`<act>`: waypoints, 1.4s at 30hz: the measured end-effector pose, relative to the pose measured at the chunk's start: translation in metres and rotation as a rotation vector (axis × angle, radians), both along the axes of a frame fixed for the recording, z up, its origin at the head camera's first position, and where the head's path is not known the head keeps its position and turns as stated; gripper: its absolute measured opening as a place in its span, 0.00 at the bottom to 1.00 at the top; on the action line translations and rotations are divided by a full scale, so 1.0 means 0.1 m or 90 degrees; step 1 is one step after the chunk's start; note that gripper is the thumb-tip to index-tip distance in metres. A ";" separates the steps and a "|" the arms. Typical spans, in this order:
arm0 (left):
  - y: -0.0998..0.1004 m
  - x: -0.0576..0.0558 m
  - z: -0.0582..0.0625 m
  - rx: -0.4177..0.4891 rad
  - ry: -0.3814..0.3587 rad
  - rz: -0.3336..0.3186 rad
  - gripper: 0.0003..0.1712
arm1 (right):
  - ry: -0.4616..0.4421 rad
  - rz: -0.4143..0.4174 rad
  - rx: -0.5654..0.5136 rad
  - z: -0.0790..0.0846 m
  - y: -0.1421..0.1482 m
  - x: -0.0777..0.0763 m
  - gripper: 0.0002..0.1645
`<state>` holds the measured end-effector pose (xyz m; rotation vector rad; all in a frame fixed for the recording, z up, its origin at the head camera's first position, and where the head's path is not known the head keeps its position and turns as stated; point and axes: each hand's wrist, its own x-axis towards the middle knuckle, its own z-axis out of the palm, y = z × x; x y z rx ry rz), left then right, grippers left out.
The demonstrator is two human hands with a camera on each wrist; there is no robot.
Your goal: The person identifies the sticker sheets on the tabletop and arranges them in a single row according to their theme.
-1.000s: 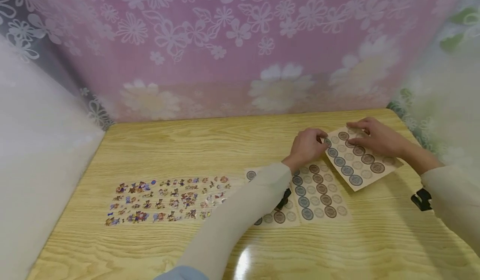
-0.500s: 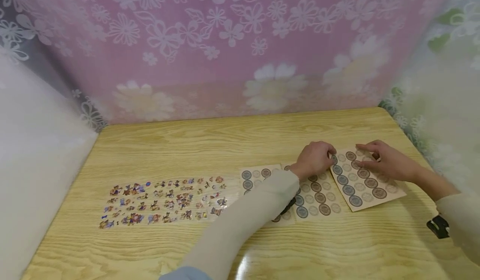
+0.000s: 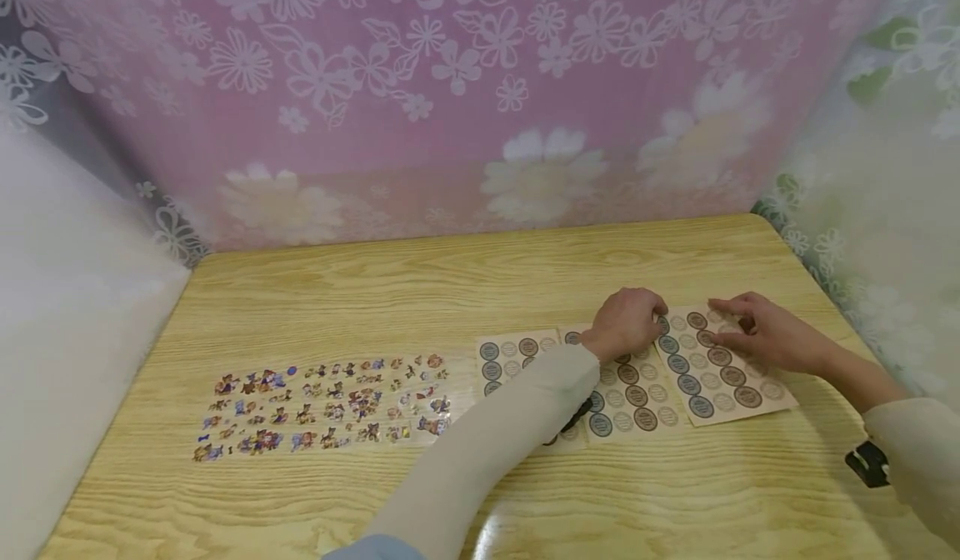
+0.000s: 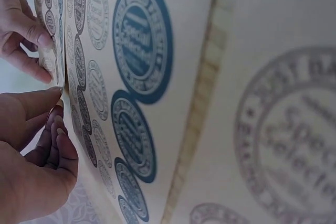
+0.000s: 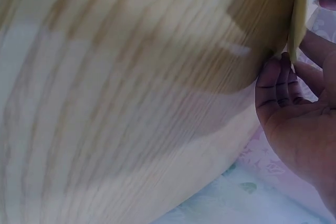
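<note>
A cream sheet of round stickers, in blue, brown and pale columns, lies nearly flat at the right end of a row of sheets. My left hand pinches its upper left corner; in the left wrist view that hand has thumb and finger meeting at the sheet's edge. At the upper right part, my right hand lays its thumb over the stickers. The right wrist view shows this hand pinching the sheet's edge beside the tabletop. My left forearm hides parts of the neighbouring sheets.
Two similar sticker sheets, one next to the held sheet and one farther left, lie on the wooden table. Clear sheets of cartoon puppy stickers continue the row leftward. A pink flowered curtain hangs behind the table.
Both hands have lowered the held sheet from a raised, tilted position toward the tabletop, bringing its left edge alongside the neighbouring sheet. The view has shifted slightly.
</note>
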<state>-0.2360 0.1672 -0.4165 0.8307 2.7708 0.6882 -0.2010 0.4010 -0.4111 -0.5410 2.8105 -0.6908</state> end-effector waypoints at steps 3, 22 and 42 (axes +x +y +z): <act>0.00 0.00 0.00 -0.007 -0.007 -0.002 0.16 | -0.008 -0.001 0.001 0.00 0.01 0.01 0.35; -0.02 -0.02 0.02 -0.105 0.047 0.037 0.10 | 0.016 0.022 0.001 -0.03 0.07 0.02 0.34; -0.47 -0.18 0.31 -0.162 0.125 0.017 0.19 | 0.028 -0.011 0.021 0.13 0.06 -0.07 0.36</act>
